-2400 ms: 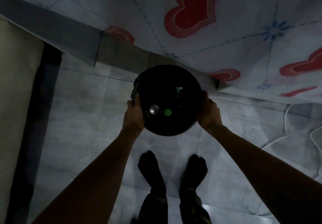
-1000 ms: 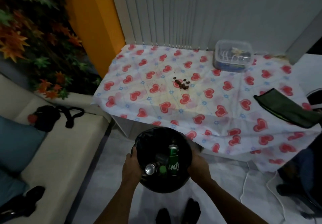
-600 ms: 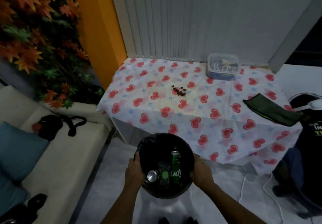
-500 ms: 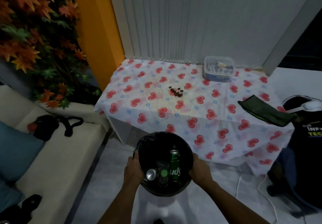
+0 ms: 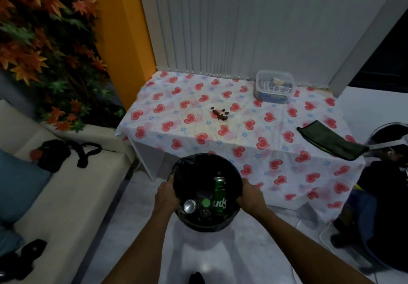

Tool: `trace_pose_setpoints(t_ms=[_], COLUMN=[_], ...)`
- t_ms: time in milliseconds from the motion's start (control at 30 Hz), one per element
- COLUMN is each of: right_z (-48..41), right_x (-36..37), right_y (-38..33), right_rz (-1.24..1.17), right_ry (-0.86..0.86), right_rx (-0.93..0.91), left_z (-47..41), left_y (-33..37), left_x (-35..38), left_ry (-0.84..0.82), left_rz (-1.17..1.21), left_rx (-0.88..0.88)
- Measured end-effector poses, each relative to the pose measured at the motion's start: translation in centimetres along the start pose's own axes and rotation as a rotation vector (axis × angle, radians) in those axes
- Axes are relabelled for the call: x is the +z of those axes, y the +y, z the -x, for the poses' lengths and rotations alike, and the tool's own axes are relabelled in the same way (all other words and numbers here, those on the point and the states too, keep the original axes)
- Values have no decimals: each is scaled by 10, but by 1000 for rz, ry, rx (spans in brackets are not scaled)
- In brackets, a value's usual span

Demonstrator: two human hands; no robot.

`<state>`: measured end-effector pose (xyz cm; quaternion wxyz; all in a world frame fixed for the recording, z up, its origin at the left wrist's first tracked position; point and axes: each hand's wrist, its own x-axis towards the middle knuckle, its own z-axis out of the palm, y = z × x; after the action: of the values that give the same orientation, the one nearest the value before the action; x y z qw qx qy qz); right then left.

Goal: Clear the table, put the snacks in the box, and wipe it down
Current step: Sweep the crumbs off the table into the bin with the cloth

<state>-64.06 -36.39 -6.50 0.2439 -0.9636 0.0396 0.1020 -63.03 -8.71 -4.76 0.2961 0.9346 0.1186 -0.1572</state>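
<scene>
I hold a round black bin (image 5: 194, 166) lined with a black bag, in front of the table. My left hand (image 5: 166, 195) grips its left rim and my right hand (image 5: 250, 196) grips its right rim. Inside stand a green can (image 5: 219, 195), a silver can (image 5: 189, 206) and a bottle with a green cap (image 5: 206, 203). The table (image 5: 242, 142) has a white cloth with red hearts. On it lie a small heap of brown crumbs (image 5: 219, 114), a clear plastic box (image 5: 274, 88) with snacks at the back, and a dark green cloth (image 5: 329, 142) at the right edge.
A cream sofa (image 5: 66, 195) with a black bag (image 5: 55, 154) and a blue cushion (image 5: 15, 186) is at the left. Artificial autumn leaves (image 5: 39, 40) and an orange pillar (image 5: 123, 40) stand behind it. A seated person (image 5: 379, 195) is at the right, beside the table.
The view rose from the floor under the table to the whole tabletop. I kept both hands on the bin and carried it slightly back from the table edge.
</scene>
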Motion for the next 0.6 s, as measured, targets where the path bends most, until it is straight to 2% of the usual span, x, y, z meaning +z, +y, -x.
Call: trace_pose_setpoints(t_ms=[600], right_z=[-101], right_x=[8], right_y=[12], right_rz=[13], right_ry=[31], right_rx=[75], left_z=[-97], left_y=[29], left_x=[7], left_ry=[-8], left_rz=[35], left_rx=[65])
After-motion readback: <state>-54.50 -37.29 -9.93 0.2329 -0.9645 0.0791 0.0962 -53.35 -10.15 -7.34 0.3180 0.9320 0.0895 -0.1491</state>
